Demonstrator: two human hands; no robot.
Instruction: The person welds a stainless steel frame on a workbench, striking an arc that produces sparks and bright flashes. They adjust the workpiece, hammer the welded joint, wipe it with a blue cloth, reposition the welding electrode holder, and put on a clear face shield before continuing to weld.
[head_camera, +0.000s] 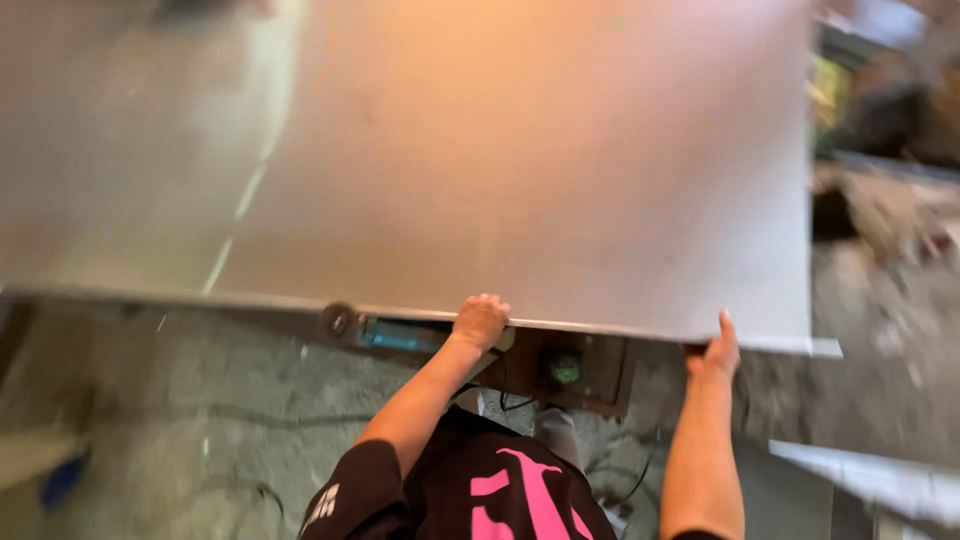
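Gripping the near edge of the metal sheet, my left hand curled closed around it while my right hand clutched its corner.

A: What's underfoot?

B: A rough grey concrete floor, mottled and stained, with dark cables trailing across it.

A: Anything standing around?

B: Low down, a dark machine base with a green knob and a round metal fitting. At the lower right a pale metal ledge juts in. A blue object sits at the lower left.

A: And the light?

B: Warm, orange-tinted from above. The right edge is blurred clutter; I cannot tell what it is.
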